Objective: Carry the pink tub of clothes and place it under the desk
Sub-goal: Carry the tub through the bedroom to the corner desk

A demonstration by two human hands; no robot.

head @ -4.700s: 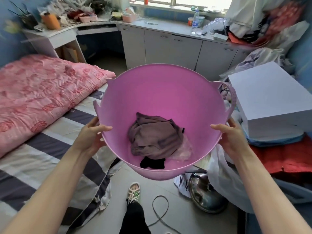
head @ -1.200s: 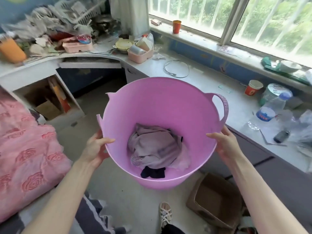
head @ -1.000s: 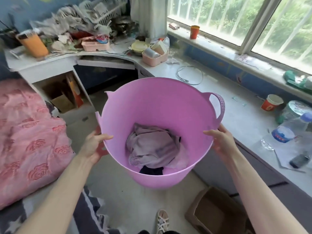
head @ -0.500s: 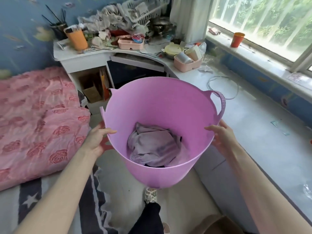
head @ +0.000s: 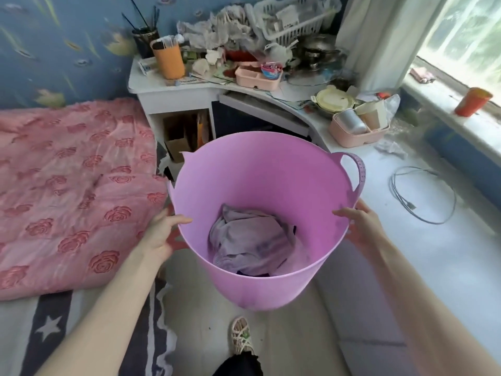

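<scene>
The room is bright. Sunlight comes in through the window (head: 466,33), which looks washed out and white. Things near the window look blurry, and straight lines bend at the edges.

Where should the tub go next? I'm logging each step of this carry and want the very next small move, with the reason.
Probably a short step forward, lowering the pink tub toward the dark opening under the desk. The left hand and right hand hold the rim on both sides, the tub is off the floor, and that opening lies just beyond its far rim.
</scene>
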